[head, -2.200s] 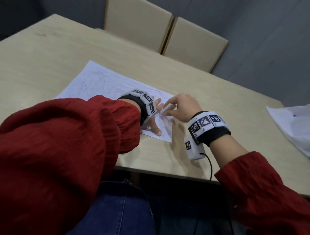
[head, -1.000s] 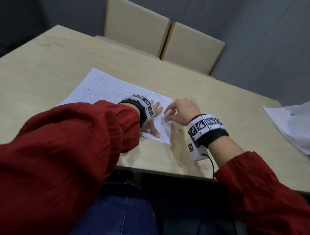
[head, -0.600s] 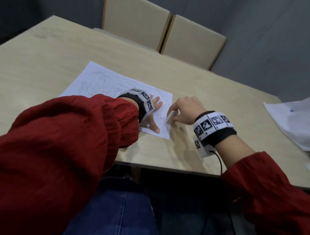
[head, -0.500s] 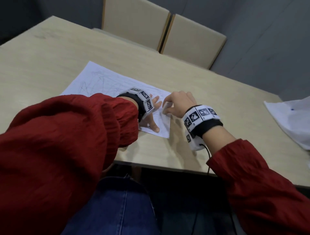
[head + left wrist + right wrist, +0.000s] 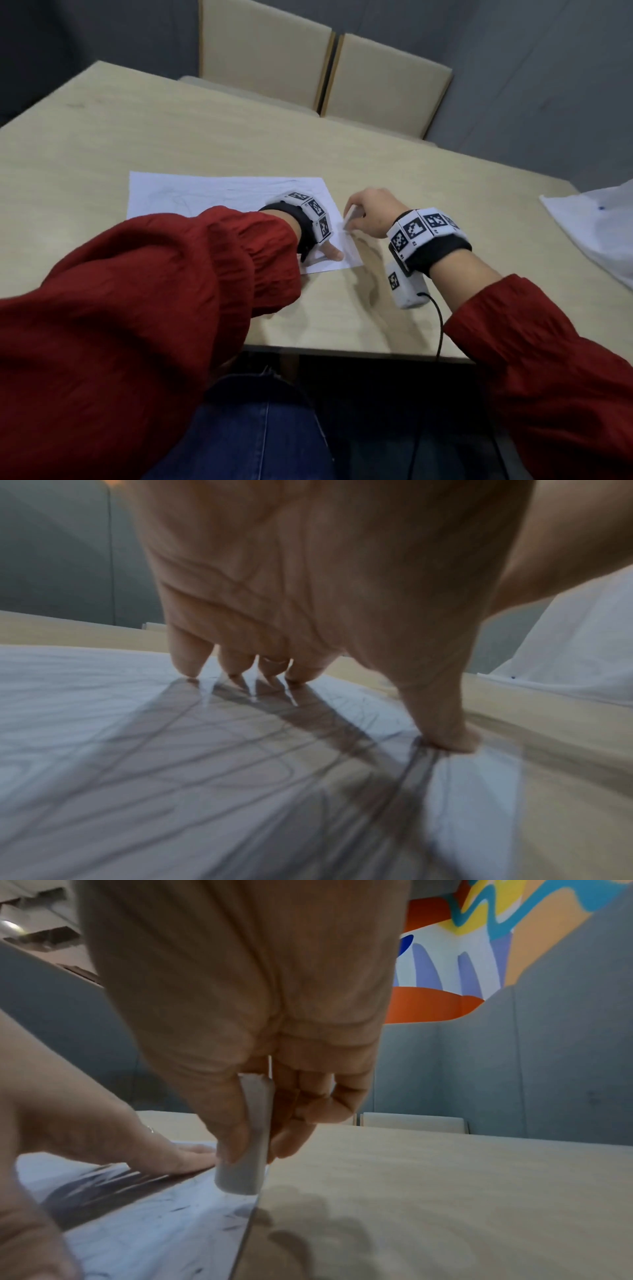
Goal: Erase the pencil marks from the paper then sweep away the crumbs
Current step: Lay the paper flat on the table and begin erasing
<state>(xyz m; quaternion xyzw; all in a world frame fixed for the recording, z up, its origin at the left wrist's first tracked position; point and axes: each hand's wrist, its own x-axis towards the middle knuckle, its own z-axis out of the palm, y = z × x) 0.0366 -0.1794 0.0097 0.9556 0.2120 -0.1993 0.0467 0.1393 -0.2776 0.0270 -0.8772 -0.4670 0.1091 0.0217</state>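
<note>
Head view: paper (image 5: 219, 195) lies flat on the tabletop (image 5: 137, 137), near the front edge, faint pencil marks (image 5: 178, 202) on it. Left hand (image 5: 325, 251) rests on the sheet's right end, mostly hidden by the wristband. Right hand (image 5: 370, 216) sits at the sheet's right edge, grip closed on a white eraser (image 5: 352, 214).

Left wrist view: 4 fingertips (image 5: 188, 666) and the thumb (image 5: 448, 739) press down on the paper (image 5: 103, 696); fingers straight, holding nothing. Grey scribbles (image 5: 205, 764) cross most of the sheet here. Judgement: erasing is far from done.

Right wrist view: eraser (image 5: 246, 1150) pinched between thumb and fingers, its lower end on the paper (image 5: 154, 1231), right at the edge. Dark crumbs (image 5: 178, 1208) lie scattered nearby.

Risks, as judged:
1. A stroke running off the edge could catch and fold or tear the sheet.
2. The pinning hand sits close; a hard stroke away from it could buckle the paper.
3. Crumbs dragged under the eraser could smear graphite.
</note>
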